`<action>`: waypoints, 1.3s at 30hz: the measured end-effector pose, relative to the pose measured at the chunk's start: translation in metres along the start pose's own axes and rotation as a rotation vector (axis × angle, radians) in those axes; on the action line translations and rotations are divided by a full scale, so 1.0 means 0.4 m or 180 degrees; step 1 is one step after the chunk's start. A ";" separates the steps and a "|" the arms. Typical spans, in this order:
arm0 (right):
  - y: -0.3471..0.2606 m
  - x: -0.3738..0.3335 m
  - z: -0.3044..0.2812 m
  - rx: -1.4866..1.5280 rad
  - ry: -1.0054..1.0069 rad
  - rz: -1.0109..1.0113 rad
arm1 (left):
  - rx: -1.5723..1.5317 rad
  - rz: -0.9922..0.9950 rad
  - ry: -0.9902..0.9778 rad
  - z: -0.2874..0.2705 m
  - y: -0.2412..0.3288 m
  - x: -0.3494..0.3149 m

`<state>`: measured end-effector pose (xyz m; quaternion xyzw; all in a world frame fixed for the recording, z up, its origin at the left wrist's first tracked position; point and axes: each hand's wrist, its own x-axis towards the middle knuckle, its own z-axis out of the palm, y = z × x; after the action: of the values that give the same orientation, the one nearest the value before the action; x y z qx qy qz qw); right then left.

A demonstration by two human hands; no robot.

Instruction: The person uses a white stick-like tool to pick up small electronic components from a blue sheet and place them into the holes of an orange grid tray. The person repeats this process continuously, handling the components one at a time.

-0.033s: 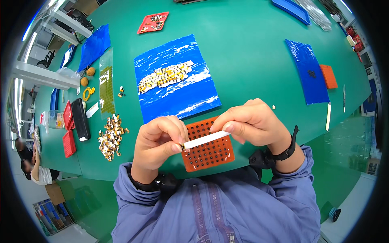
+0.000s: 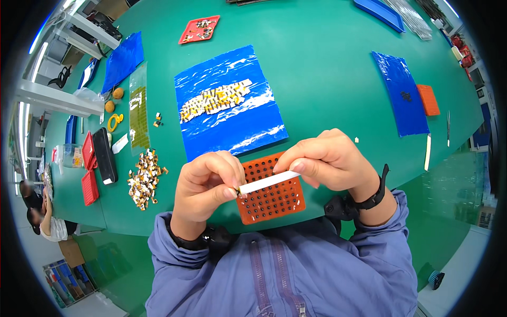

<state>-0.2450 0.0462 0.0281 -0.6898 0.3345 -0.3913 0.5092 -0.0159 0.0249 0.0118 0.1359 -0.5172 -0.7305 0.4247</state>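
My right hand (image 2: 327, 161) pinches a flat white stick (image 2: 269, 182) near its right end, between thumb and fingers. At the stick's other end, my left hand (image 2: 208, 185) is closed in a pinch on a tiny gold-and-dark piece (image 2: 240, 193), mostly covered by the fingertips. The stick's left tip touches or nearly touches this piece. Beneath both hands lies an orange-red tray (image 2: 272, 214) with rows of small black round parts. Just beyond it, a glossy blue sheet (image 2: 232, 138) carries many small white-and-yellow pieces (image 2: 216, 100) in slanting rows.
A loose heap of similar pieces (image 2: 143, 179) lies left, near a black case (image 2: 105, 156) and red trays (image 2: 90, 187). Farther off sits a red tray (image 2: 187, 38) with parts. At right are another blue sheet (image 2: 401, 103), an orange block (image 2: 428, 100), a white strip (image 2: 428, 152) and tweezers (image 2: 449, 129).
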 end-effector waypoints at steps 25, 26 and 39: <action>-0.010 -0.017 0.034 -0.1023 0.0669 -0.1638 | 0.1271 0.0319 0.0929 0.005 -0.007 0.005; -0.009 -0.016 0.036 -0.1027 0.0642 -0.1644 | 0.1277 0.0314 0.0929 0.006 -0.007 0.004; -0.017 -0.011 0.015 -0.0716 0.0512 -0.1570 | 0.1532 0.0393 0.0954 -0.007 -0.008 0.007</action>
<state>-0.2413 0.0543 0.0326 -0.7692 0.2371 -0.5173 0.2907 -0.0175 0.0213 0.0085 0.3075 -0.6145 -0.5313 0.4956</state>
